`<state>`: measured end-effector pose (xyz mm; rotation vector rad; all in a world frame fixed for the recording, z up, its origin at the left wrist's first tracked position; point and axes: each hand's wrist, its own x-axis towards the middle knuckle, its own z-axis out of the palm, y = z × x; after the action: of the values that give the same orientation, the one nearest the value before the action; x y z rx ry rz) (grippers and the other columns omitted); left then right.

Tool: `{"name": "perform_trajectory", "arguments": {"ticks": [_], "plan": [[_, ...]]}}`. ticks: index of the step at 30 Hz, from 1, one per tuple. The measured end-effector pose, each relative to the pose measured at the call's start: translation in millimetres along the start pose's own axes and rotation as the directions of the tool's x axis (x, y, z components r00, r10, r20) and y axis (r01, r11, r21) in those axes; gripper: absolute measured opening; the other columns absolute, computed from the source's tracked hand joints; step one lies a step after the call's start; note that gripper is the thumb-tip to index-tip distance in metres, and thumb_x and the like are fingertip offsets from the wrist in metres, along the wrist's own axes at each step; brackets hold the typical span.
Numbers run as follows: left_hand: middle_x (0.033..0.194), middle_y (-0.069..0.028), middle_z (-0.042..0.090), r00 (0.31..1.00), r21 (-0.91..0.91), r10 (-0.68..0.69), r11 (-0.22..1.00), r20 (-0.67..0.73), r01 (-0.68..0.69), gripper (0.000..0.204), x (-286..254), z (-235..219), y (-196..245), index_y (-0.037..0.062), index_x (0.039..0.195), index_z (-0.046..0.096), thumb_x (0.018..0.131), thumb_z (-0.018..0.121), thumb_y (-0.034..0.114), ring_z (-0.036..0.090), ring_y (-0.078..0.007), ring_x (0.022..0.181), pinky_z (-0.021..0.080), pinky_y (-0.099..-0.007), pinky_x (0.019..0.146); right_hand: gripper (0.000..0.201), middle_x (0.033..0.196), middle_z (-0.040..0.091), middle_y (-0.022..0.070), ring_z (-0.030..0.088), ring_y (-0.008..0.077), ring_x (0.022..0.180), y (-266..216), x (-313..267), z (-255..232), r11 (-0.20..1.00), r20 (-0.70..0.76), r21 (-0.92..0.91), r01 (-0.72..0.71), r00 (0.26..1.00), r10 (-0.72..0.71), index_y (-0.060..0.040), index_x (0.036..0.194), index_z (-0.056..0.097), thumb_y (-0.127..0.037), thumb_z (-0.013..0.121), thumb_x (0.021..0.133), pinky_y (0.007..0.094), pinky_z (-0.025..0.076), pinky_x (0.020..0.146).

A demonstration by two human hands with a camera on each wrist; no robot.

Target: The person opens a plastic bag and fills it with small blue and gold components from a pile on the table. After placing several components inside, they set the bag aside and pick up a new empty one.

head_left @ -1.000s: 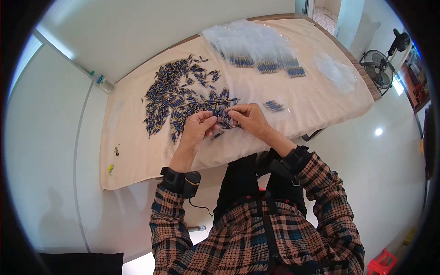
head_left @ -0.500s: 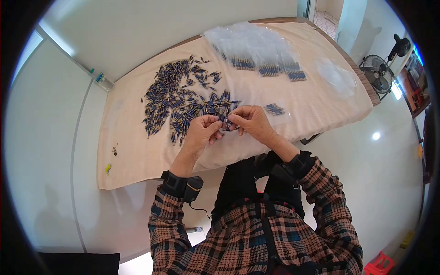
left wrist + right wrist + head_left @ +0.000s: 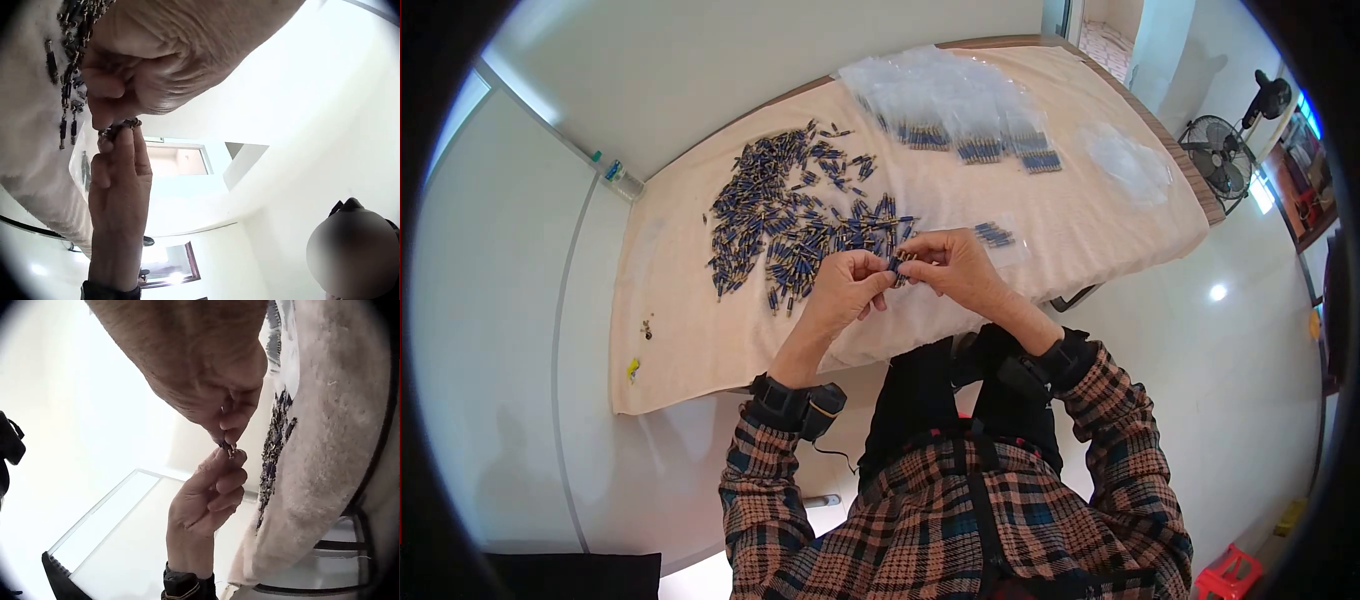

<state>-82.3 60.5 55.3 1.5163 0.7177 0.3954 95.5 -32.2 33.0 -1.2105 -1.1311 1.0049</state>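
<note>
Small dark-blue pieces with gold-coloured ends lie in a big pile (image 3: 750, 190) on the cloth-covered table. At the pile's near right edge the right hand (image 3: 965, 272) grips a small bunch of pieces (image 3: 903, 262) between thumb and fingers. The left hand (image 3: 840, 292) meets it from the left, thumb and forefinger pinched at the bunch. In the left wrist view, the bunch (image 3: 119, 128) shows between the fingertips of both hands. The right wrist view shows metallic ends (image 3: 232, 452) between the fingertips; how many pieces are held cannot be told.
Clear bags with rows of pieces (image 3: 980, 150) lie at the back. Flat clear bags (image 3: 1130, 165) are at the right, and one bag with pieces (image 3: 995, 235) lies beside the right hand. A bottle (image 3: 625, 182) and a yellow scrap (image 3: 633, 370) are at the left.
The bunch of pieces now shows more plainly between the hands, tilted up at the right fingertips. The left hand has shifted slightly right, closer to the right hand.
</note>
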Motion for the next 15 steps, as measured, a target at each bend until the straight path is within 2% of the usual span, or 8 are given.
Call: {"name": "perform_trajectory", "arguments": {"ticks": [2,6,11,13,15], "plan": [[0.070,-0.0032,0.064,0.999,0.079,-0.015,0.997,0.036,0.012,0.010,1.6,3.0,5.8,0.0002,0.089,0.064,0.086,0.068,0.009,0.057,-0.0059,0.052,0.038,-0.0176,0.039,0.018,0.070,0.067,0.0045,0.063,0.0068,0.062,-0.1,-3.5,-4.8,0.999,-0.009,-0.033,-0.001,1.000,0.000,0.0038,0.098,0.068,-0.006,0.069,0.083,0.0195,0.045,0.045],[0.072,-0.0034,0.065,0.996,0.122,-0.030,0.992,0.088,0.019,0.009,7.8,12.5,13.6,-0.0002,0.088,0.066,0.087,0.066,0.008,0.057,-0.0052,0.053,0.039,-0.0171,0.039,0.015,0.069,0.067,0.0051,0.062,0.0064,0.061,0.8,-10.6,-18.2,0.998,0.002,0.016,-0.065,0.998,0.065,0.0038,0.095,0.069,-0.006,0.069,0.083,0.0197,0.043,0.044],[0.074,-0.0037,0.066,0.988,0.115,-0.017,0.993,0.151,0.000,0.009,20.7,30.0,9.8,-0.0006,0.090,0.067,0.087,0.064,0.008,0.057,-0.0052,0.053,0.040,-0.0173,0.040,0.014,0.072,0.067,0.0073,0.063,0.0084,0.061,2.5,-22.2,-36.6,0.998,-0.040,0.051,-0.034,0.999,0.036,0.0055,0.093,0.069,-0.006,0.068,0.084,0.0212,0.049,0.048],[0.072,-0.0042,0.066,0.992,0.095,-0.007,0.996,0.127,-0.005,0.010,24.3,36.5,7.7,-0.0013,0.090,0.068,0.085,0.064,0.007,0.057,-0.0061,0.053,0.040,-0.0184,0.040,0.015,0.074,0.068,0.0088,0.064,0.0098,0.062,5.9,-25.0,-41.6,0.997,-0.065,0.071,0.003,0.998,0.002,0.0064,0.092,0.068,-0.006,0.068,0.085,0.0224,0.052,0.051],[0.072,-0.0044,0.066,0.993,0.085,-0.005,0.996,0.117,-0.005,0.010,25.6,39.3,6.0,-0.0017,0.090,0.068,0.085,0.064,0.006,0.058,-0.0065,0.052,0.039,-0.0189,0.040,0.015,0.075,0.068,0.0089,0.064,0.0100,0.062,5.3,-29.3,-48.2,0.996,-0.076,0.092,-0.020,0.997,0.027,0.0061,0.093,0.068,-0.006,0.068,0.085,0.0223,0.053,0.054]]}}
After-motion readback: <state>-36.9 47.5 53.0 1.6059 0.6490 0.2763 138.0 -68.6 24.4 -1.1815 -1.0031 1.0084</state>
